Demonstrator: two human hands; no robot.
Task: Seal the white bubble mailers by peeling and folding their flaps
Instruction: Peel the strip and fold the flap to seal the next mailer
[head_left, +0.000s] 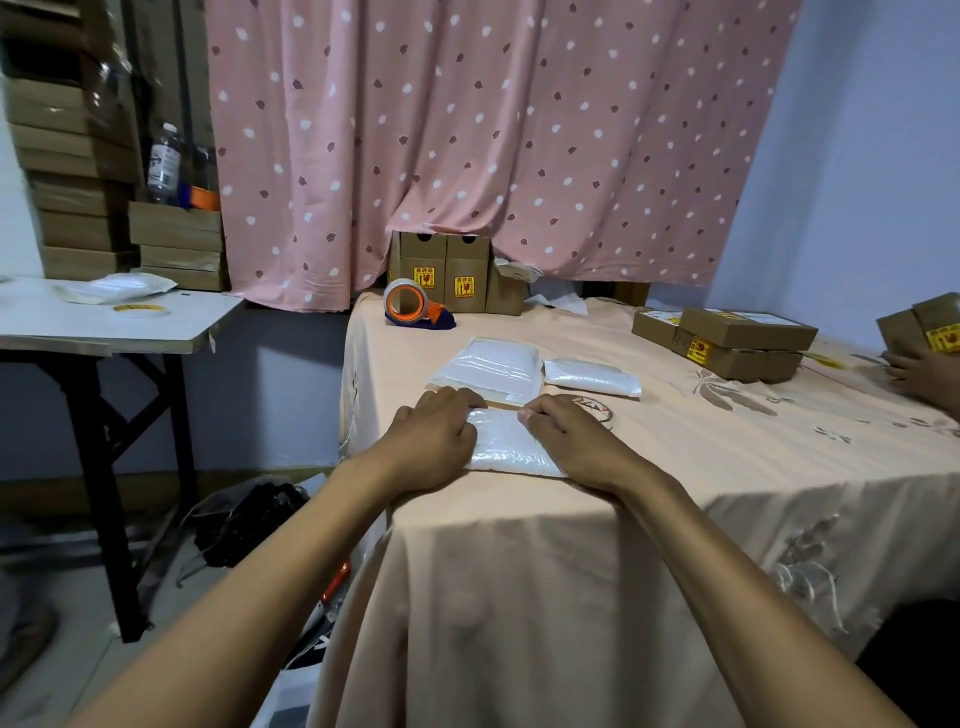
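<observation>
One white bubble mailer (506, 441) lies flat, pressed under our left hand (434, 441) and right hand (571, 439). Just beyond our fingertips lie a larger flat mailer (491, 366) and, rightward, a small plump mailer (592, 376).

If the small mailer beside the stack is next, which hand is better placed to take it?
Right, probably. The right hand rests on the near mailer, just before the small mailer; the left hand would have to cross over.
</observation>
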